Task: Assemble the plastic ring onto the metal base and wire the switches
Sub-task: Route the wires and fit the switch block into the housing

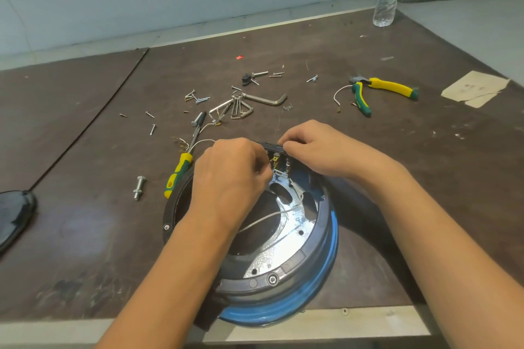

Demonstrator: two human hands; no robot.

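Two grips meet at the far edge of the work. The right grip (317,147) pinches the top edge of the black switch block (272,147), most likely to steady it with its brass terminals turned toward the person. The left grip (232,176) is curled tight with its fingertips at those terminals. What it pinches is hidden behind the knuckles, so I cannot tell whether it has a wire end in it.

The block stands at the far rim of the plastic ring (307,256). That ring sits on the metal base (283,238), and a screw head shows in the ring's near side. A white wire (269,217) lies loose across the shiny inside of the base and passes under the left wrist, seemingly waiting for a terminal. The ring looks seated, and wiring is the step in hand.

Ring and base rest near the front edge of the counter (85,150), close under the person's arms. A yellow-handled screwdriver (178,176) lies just beside the ring, within easy reach. Farther out are hex keys (235,108) and scattered screws (198,98), and well to the right, pliers (382,88).
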